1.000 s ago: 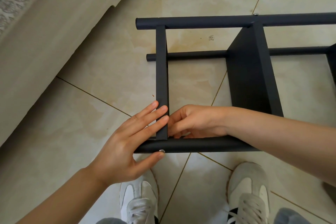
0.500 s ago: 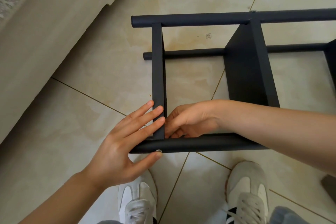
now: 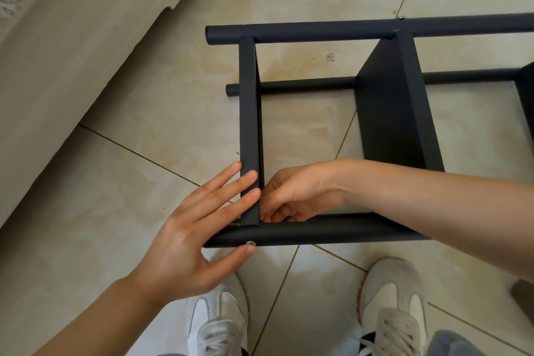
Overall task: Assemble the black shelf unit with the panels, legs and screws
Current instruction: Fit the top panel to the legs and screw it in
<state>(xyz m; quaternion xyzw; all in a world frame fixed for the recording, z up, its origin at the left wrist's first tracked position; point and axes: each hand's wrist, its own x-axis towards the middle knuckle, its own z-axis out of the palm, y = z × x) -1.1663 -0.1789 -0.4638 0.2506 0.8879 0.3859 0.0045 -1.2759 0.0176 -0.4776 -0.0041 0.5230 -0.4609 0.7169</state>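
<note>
Inspection from the remote station, head view only. The black shelf unit [image 3: 384, 113] lies on its side on the tiled floor [image 3: 130, 182], directly ahead of the person's white shoes [image 3: 216, 324], with its legs running left to right. This orientation turns the screw positions on the near leg [image 3: 332, 233] up toward the worker, which I judge to be the reason for laying it down.

The work is at the joint where the end panel [image 3: 249, 124] meets the near leg. The left hand [image 3: 196, 228] is flat, with straight fingers laid across the panel's upper edge. Its thumb rests against the screw [image 3: 250, 243] showing in the leg. It grips nothing. I read this as bracing the panel square while keeping the screw seated.

The right hand [image 3: 294, 196] reaches inside the frame, fingers curled into the inner corner. I cannot tell whether it pinches a small fitting or merely steadies the panel. The fingertips are hidden behind the leg.

A second screw [image 3: 400, 18] is seated in the far leg [image 3: 318, 32] above the middle panel [image 3: 404, 89], so that joint appears done. This corner appears to be among the later fastenings.
</note>
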